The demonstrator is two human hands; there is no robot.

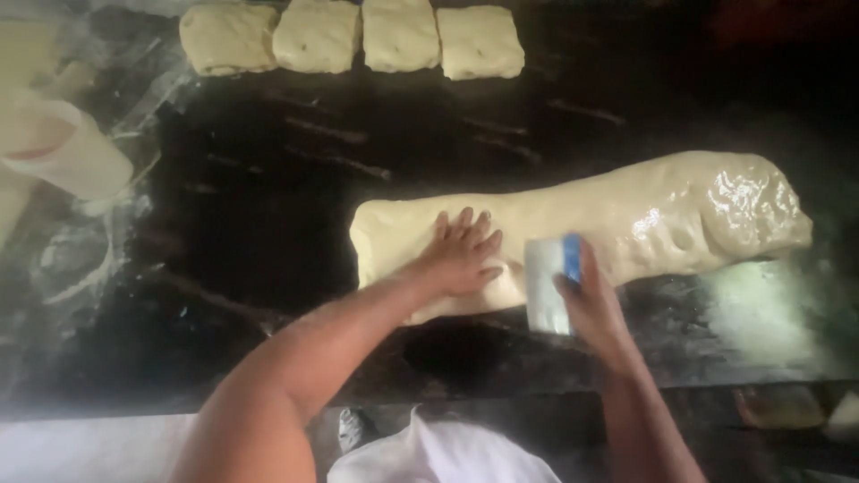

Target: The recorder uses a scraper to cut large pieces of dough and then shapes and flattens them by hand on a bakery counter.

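Dough log: long, glossy, oiled, lying across the dark worktop at centre-right. Left hand flat and spread wide on its left end; right hand closed around a metal scraper with a blue grip, blade at the log's near edge. Four cut squares lined up at far left. Risks, judged: sticky dough dragging on the blade, giving uneven pieces; blade edge near the pinning fingers.
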